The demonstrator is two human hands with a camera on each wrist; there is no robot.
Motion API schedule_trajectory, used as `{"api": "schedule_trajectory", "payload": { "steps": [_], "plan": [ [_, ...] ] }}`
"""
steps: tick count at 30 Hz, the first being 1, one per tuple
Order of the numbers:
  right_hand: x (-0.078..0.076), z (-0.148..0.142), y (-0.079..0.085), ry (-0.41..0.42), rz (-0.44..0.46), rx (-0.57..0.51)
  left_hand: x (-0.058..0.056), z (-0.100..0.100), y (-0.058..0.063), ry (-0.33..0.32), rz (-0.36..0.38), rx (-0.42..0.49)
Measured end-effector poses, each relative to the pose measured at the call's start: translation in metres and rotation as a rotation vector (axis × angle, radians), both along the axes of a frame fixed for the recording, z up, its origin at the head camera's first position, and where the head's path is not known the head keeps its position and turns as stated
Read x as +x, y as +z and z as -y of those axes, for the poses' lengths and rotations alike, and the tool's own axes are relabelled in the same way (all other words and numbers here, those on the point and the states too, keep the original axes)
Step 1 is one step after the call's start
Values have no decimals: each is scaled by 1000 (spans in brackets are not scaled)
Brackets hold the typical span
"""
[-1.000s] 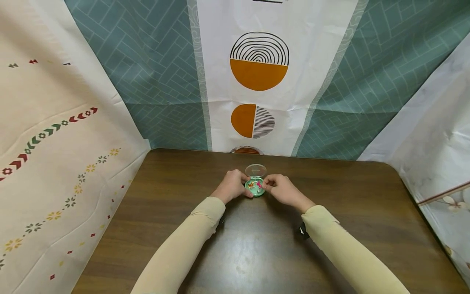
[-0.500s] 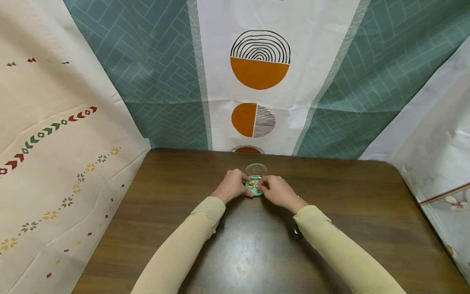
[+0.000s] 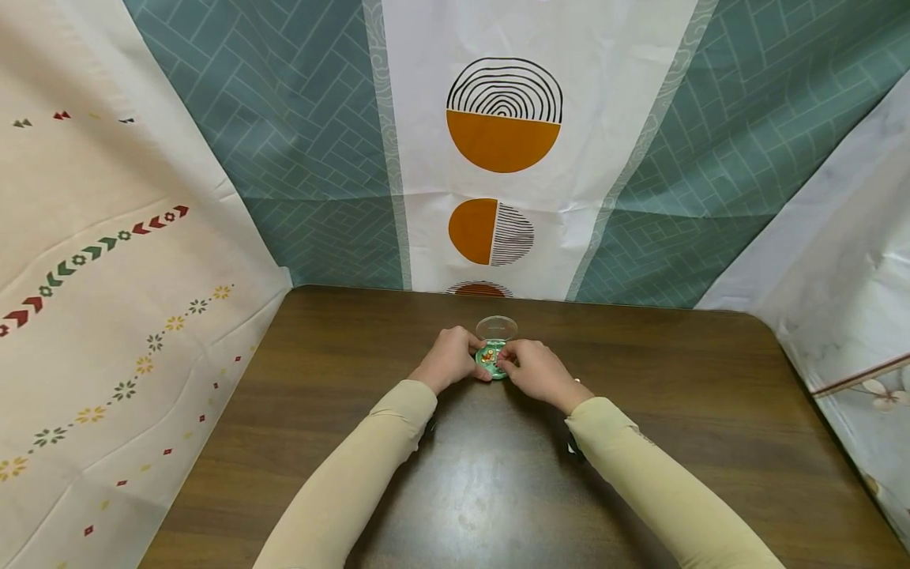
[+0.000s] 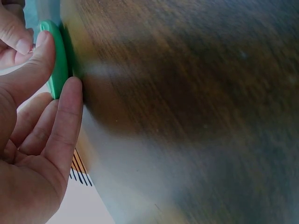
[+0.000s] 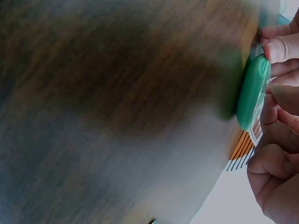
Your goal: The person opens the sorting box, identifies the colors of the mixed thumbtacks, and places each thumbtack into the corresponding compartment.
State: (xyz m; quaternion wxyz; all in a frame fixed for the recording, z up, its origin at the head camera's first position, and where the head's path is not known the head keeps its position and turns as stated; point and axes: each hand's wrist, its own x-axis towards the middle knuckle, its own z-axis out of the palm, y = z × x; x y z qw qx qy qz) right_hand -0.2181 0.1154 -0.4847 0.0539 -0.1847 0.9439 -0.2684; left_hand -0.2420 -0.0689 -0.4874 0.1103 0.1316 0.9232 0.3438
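Observation:
A small round green case (image 3: 489,370) sits on the table, its clear lid (image 3: 496,327) raised at the back. Orange and yellow bits (image 3: 487,357) show inside it. My left hand (image 3: 449,359) holds the case from the left; in the left wrist view the thumb presses the rim of the green case (image 4: 59,60) and the other fingers lie along its side. From the right, my right hand (image 3: 538,367) reaches over the case with thumb and index finger pinched together on a small pink piece, now mostly hidden by the fingertips.
The brown wooden table (image 3: 341,348) spreads around both hands. Behind it hangs a teal and white patterned cloth (image 3: 426,253), with a cream cloth (image 3: 107,316) at the left and a pale floral cloth (image 3: 846,261) at the right.
My right hand has moved slightly left, further over the case, and its fingers now cover the pink piece seen earlier. The left hand keeps its place on the case.

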Motion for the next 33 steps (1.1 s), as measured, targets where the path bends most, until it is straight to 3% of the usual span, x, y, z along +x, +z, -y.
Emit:
{"api": "schedule_trajectory", "payload": {
  "steps": [14,25,33],
  "plan": [
    [2,-11,4,-14,-20,-20,0,0,-1,-1,-9,5],
    [5,-66,23,-79,-52,-26,1,1,-1,-8,-15,-14],
    [12,-105,28,-130,-65,21,0,0,-2,-6,-19,-19]
  ]
}}
